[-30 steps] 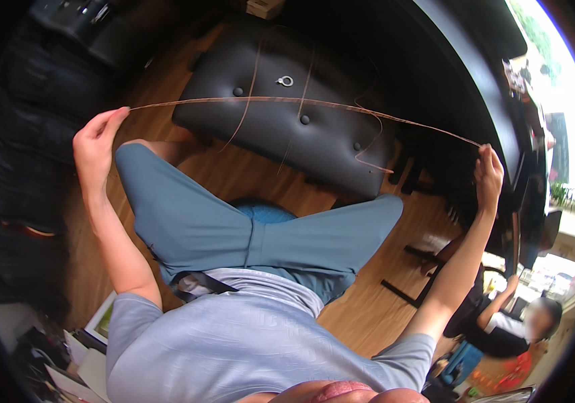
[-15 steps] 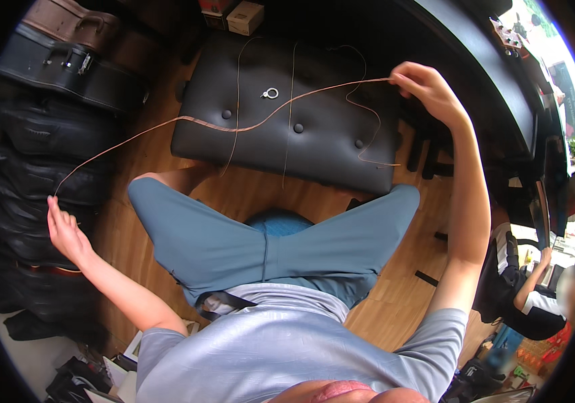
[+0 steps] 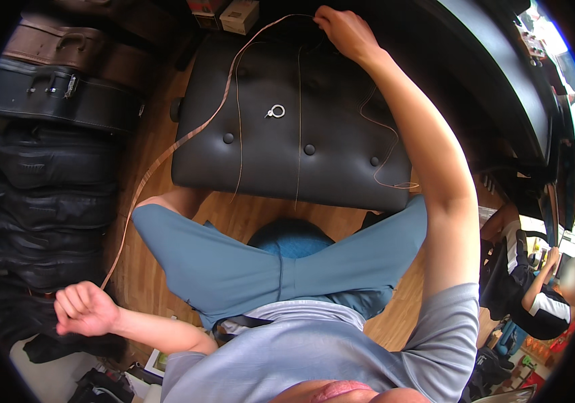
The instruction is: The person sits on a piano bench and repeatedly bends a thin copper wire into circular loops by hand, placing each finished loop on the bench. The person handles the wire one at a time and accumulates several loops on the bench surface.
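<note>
A long thin copper-coloured string runs in a loose arc between my hands over the left part of a black padded bench. My left hand is low at the left with fingers curled, closed on one end. My right hand reaches beyond the bench's back edge, fingertips pinched on the other end. Several fine strings lie across the leather, among them a straight one and a wavy one. A small silver ring with a tab rests near the middle.
Brown and black instrument cases are stacked along the left. Small boxes sit behind the bench. A large black curved furniture piece lines the right. At lower right a person sits holding a long upright object. My legs are spread before the bench.
My right hand has swept up and inward to beyond the bench's back edge, while my left has dropped toward lower left. The string between them has gone from nearly straight to a loose diagonal arc.
</note>
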{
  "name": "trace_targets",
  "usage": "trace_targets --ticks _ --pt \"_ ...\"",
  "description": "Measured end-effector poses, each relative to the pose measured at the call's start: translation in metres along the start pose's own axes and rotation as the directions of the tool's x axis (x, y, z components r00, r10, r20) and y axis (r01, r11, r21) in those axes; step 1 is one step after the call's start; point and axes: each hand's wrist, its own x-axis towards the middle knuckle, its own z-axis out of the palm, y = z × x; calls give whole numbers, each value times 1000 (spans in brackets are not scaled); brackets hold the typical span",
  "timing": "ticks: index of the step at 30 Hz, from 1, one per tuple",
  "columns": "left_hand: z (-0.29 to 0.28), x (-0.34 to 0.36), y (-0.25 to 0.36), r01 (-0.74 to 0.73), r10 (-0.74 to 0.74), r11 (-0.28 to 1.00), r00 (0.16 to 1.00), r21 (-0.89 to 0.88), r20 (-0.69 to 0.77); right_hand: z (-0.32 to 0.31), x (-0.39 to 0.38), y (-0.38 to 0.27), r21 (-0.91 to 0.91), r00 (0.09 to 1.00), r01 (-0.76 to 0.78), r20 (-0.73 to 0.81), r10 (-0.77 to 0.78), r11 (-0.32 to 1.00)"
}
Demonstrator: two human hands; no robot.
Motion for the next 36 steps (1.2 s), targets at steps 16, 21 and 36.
trace_targets --ticks 16,21,36 --pt "12 -59 -159 337 -630 167 760 927 -162 153 113 36 117 936 -233 -244 255 965" --pt "11 -68 -197 124 -665 33 743 992 -71 190 109 64 46 937 -311 -155 314 949" --pt "1 -88 -247 -37 -728 7 685 999 31 184 106 27 177 863 -134 505 27 975"
